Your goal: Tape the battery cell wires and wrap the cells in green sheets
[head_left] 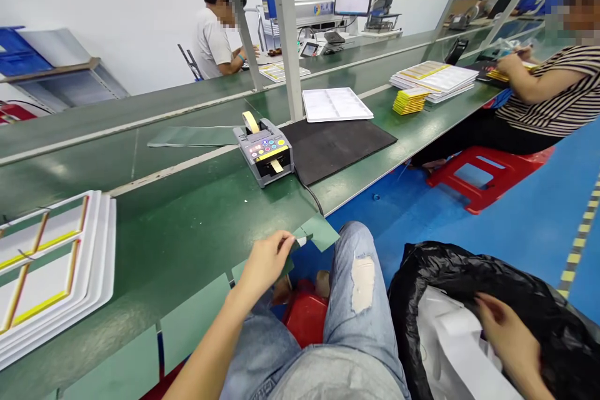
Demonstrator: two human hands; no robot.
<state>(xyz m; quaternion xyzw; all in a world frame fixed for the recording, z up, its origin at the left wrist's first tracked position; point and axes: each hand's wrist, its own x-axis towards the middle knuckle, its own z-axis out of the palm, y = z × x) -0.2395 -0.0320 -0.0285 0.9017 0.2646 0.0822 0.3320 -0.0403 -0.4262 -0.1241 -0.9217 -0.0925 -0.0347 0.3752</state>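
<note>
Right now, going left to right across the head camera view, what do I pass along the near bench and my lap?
Stack of white trays → left hand pinching a green card → torn blue jeans → black plastic bag

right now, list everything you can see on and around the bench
tape dispenser: 1, grey and black, on the bench
mat: 1, black, beside the dispenser
tray stack: 1, white and yellow, bench left
green sheets: several, green, near bench edge
stool: 1, red, on the blue floor
black bag: 1, black, lower right
co-workers: 3, mixed clothing, beyond and beside the bench
left hand: 1, pinching a green sheet
right hand: 1, inside the black bag
</note>
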